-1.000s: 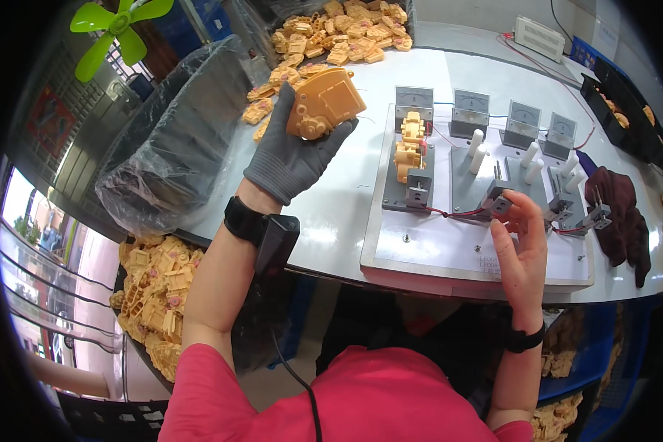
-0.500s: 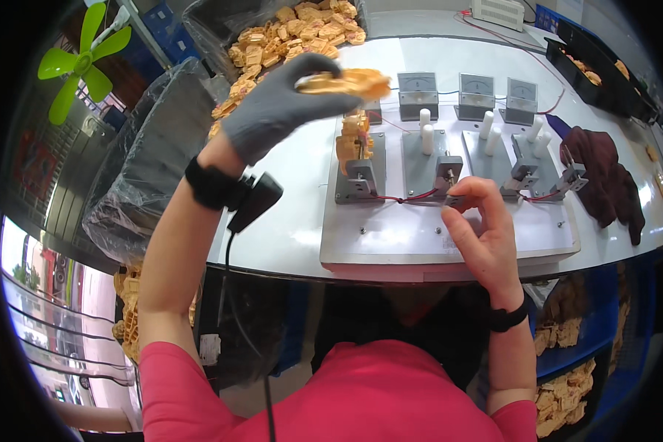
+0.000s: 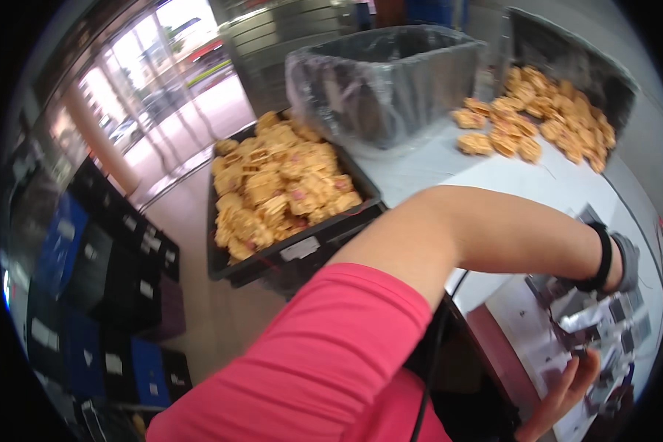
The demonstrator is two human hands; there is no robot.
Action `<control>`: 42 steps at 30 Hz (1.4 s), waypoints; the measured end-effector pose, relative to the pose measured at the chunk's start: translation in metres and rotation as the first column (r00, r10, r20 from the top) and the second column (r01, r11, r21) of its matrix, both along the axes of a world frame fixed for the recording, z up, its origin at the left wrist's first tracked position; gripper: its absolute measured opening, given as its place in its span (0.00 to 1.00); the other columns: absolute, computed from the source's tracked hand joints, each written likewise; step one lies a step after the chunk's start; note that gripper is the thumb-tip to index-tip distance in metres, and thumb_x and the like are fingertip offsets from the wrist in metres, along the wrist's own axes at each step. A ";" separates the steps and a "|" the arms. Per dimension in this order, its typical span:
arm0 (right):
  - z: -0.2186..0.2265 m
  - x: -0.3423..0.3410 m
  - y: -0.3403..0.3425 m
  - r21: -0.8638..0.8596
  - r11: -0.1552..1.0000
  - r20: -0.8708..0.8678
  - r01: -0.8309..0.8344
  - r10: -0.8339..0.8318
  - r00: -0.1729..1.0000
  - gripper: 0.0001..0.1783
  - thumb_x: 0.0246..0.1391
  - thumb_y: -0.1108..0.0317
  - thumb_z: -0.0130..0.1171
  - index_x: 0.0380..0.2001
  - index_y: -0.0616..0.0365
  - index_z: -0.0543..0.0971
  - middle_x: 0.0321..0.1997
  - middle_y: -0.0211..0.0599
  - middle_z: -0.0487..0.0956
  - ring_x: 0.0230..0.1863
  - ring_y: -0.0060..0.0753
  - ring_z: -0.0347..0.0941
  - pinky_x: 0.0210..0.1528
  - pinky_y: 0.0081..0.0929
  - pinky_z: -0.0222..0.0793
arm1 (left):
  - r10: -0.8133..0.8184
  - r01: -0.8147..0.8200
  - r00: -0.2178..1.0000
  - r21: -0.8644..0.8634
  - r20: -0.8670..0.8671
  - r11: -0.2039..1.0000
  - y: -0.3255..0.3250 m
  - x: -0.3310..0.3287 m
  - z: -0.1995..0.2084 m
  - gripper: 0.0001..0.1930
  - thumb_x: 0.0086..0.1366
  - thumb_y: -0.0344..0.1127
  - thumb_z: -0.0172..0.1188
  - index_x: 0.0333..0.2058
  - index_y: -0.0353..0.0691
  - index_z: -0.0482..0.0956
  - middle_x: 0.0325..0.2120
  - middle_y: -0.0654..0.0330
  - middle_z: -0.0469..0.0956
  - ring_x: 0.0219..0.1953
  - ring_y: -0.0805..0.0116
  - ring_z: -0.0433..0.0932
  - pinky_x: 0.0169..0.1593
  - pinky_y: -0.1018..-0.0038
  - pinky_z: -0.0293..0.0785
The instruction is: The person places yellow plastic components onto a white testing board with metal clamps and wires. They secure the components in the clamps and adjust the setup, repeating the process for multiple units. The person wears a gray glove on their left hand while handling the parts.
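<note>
My left hand (image 3: 626, 261), in a grey glove with a black wristband, is over the test fixture at the right edge. Its fingers are hidden behind the wrist, so whether it holds anything does not show. Lower down, my bare right hand (image 3: 567, 390) is at the near side of the fixture. Its thumb and fingertips close around a small dark part that I cannot make out. The fixture has a white base board (image 3: 519, 317) carrying grey metal blocks and meters, blurred and partly covered by my left arm.
Tan moulded plastic pieces (image 3: 280, 184) fill a black crate (image 3: 302, 247) on the left. More tan pieces (image 3: 508, 132) spill from a tipped, lined bin (image 3: 567, 51) onto the white table (image 3: 427, 166). A plastic-lined grey bin (image 3: 390, 96) stands between. Black and blue boxes (image 3: 88, 280) line the far left.
The view has swung left, bringing the crate and bins into sight. My left hand, which held a tan plastic piece in the air, is now over the fixture with its fingers hidden.
</note>
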State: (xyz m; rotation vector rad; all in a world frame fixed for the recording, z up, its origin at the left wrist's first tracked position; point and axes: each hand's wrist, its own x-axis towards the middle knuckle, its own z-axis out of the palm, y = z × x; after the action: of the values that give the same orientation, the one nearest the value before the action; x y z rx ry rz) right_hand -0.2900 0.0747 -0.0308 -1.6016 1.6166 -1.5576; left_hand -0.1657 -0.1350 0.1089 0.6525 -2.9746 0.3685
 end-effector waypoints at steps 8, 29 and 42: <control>0.047 0.043 0.003 -0.064 0.990 -0.069 0.125 -0.130 0.989 0.19 0.64 0.61 0.64 0.44 0.72 0.80 0.44 0.52 0.81 0.44 0.46 0.75 0.52 0.42 0.72 | -0.064 0.054 0.988 0.072 0.140 0.996 0.001 -0.010 0.021 0.19 0.54 0.42 0.71 0.46 0.45 0.88 0.43 0.53 0.86 0.47 0.50 0.83 0.46 0.54 0.78; 0.038 0.038 0.005 -0.115 0.992 0.005 0.048 -0.047 0.999 0.19 0.65 0.66 0.63 0.50 0.72 0.76 0.48 0.52 0.80 0.46 0.41 0.76 0.51 0.36 0.76 | -0.140 0.121 0.942 0.080 0.304 0.989 0.065 0.023 0.019 0.20 0.56 0.38 0.68 0.49 0.46 0.85 0.49 0.55 0.84 0.50 0.53 0.82 0.51 0.59 0.78; 0.041 0.043 -0.001 -0.214 0.967 -0.042 0.139 -0.152 0.988 0.20 0.67 0.65 0.61 0.50 0.75 0.74 0.48 0.54 0.77 0.47 0.42 0.74 0.53 0.39 0.72 | 0.192 -0.028 0.872 0.346 -0.451 0.938 -0.038 0.150 0.029 0.41 0.54 0.54 0.68 0.63 0.39 0.71 0.61 0.45 0.71 0.63 0.47 0.71 0.66 0.62 0.67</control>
State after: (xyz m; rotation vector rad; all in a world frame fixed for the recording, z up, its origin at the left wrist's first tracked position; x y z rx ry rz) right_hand -0.2468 0.0740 0.0099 -1.6810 1.6808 -1.8282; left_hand -0.0153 -0.1726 0.1377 0.8084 -2.5346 -0.2679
